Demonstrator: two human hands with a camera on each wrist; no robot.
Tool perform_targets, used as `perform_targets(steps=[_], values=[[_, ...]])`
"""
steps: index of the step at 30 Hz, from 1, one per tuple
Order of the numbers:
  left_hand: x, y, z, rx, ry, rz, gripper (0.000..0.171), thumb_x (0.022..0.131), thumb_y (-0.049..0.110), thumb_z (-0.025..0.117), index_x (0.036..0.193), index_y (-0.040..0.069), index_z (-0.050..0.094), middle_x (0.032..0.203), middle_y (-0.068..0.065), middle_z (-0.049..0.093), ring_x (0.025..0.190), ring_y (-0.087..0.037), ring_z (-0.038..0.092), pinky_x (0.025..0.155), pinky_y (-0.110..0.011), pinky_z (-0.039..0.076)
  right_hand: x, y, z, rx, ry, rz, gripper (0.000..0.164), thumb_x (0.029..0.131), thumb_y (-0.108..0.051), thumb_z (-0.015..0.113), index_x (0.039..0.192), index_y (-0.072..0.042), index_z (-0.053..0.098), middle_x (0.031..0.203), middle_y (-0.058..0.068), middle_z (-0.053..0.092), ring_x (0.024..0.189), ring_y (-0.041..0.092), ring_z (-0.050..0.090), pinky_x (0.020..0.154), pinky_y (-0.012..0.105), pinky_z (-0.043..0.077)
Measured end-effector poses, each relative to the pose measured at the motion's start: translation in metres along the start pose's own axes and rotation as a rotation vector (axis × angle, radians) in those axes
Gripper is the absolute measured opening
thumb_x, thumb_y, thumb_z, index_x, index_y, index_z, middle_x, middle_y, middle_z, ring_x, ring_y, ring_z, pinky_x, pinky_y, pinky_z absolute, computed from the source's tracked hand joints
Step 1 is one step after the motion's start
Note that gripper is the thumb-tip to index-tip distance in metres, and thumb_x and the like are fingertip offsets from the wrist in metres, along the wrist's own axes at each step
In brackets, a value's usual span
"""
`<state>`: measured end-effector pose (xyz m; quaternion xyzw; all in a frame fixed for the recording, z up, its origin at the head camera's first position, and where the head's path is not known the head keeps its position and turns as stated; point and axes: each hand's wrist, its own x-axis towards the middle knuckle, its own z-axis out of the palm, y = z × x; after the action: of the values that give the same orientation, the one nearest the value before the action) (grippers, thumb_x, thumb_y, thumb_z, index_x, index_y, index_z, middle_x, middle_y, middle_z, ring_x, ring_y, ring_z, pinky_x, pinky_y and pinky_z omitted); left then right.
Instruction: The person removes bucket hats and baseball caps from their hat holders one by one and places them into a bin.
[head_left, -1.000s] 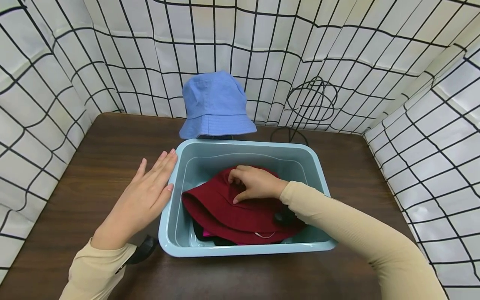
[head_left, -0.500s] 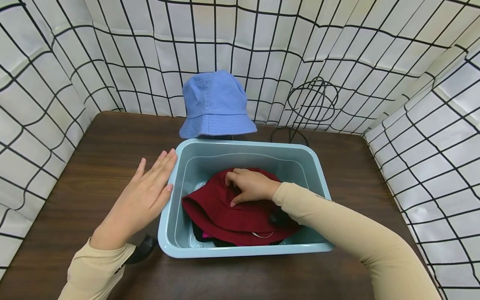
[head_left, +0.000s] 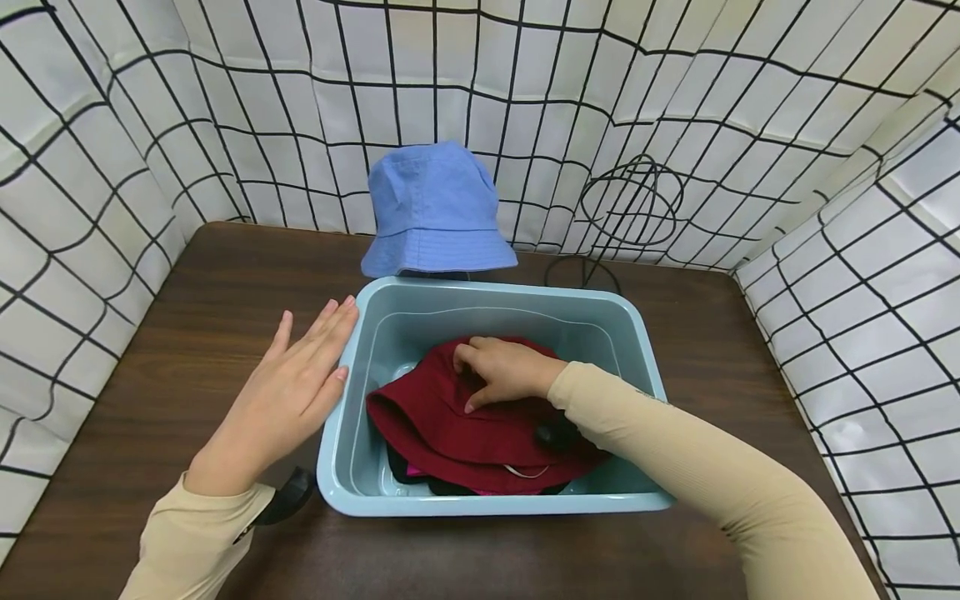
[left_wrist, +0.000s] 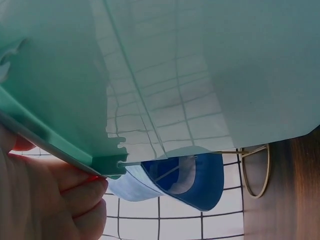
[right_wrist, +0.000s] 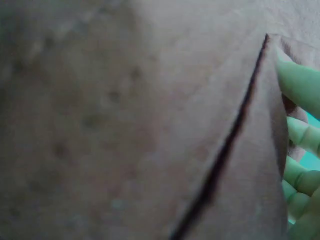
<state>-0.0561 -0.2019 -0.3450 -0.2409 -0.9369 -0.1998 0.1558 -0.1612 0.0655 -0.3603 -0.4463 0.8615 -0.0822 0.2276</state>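
A dark red bucket hat [head_left: 442,425] lies inside a light blue plastic bin [head_left: 495,504]. My right hand [head_left: 506,373] is in the bin and pinches the hat's crown between thumb and curled fingers. In the right wrist view the hat's fabric [right_wrist: 235,165], blurred and close, fills most of the picture, with the fingers [right_wrist: 302,135] at its right edge. My left hand [head_left: 288,392] rests with straight fingers against the bin's left rim. Under the red hat, black cloth and a bit of magenta cloth [head_left: 412,471] show; their kind is hidden.
A blue bucket hat [head_left: 438,208] sits on a stand behind the bin. To its right stands a black wire frame of loops [head_left: 633,200]. The brown wooden table [head_left: 187,333] is enclosed by black wire mesh over white cloth [head_left: 300,108].
Over the last second my right hand has shifted very slightly left, keeping to the red hat's crown. The left hand stays at the bin's rim.
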Motion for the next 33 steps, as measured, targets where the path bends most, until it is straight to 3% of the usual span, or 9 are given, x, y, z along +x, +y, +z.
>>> perform_targets(steps=[6,19,28,33], values=[[0.0,0.001,0.0,0.0,-0.009,-0.002,0.062,0.095,0.024,0.046,0.149,0.004,0.024,0.152,-0.013,0.027,0.14,-0.028,0.023,0.111,-0.056,0.006,-0.005,0.0,-0.011,0.053,-0.023,-0.034,0.039,0.082,-0.026,0.074,0.112,-0.007,0.057,0.102,0.007,0.055,0.094,0.018,0.054,0.083,0.03,0.046],[-0.003,0.0,-0.001,-0.008,-0.009,-0.003,0.061,0.095,0.024,0.045,0.149,0.002,0.024,0.152,-0.014,0.027,0.141,-0.028,0.022,0.112,-0.054,0.004,-0.019,-0.001,-0.045,0.252,0.047,-0.102,0.034,0.085,-0.021,0.072,0.112,-0.004,0.06,0.104,0.007,0.061,0.092,0.017,0.058,0.083,0.027,0.048],[-0.002,-0.001,-0.001,-0.009,-0.006,0.003,0.061,0.096,0.025,0.045,0.149,0.002,0.024,0.152,-0.014,0.027,0.141,-0.028,0.022,0.112,-0.055,0.004,-0.032,-0.004,-0.075,0.363,0.122,-0.099,0.029,0.086,-0.02,0.07,0.111,-0.007,0.062,0.106,0.005,0.063,0.091,0.012,0.06,0.081,0.026,0.05],[-0.002,-0.001,-0.001,-0.008,-0.01,0.003,0.062,0.095,0.024,0.046,0.149,0.002,0.024,0.152,-0.015,0.027,0.141,-0.029,0.021,0.112,-0.055,0.004,-0.036,-0.002,-0.096,0.369,0.221,-0.073,0.028,0.087,-0.02,0.069,0.11,-0.006,0.063,0.103,0.005,0.065,0.09,0.011,0.06,0.081,0.027,0.05]])
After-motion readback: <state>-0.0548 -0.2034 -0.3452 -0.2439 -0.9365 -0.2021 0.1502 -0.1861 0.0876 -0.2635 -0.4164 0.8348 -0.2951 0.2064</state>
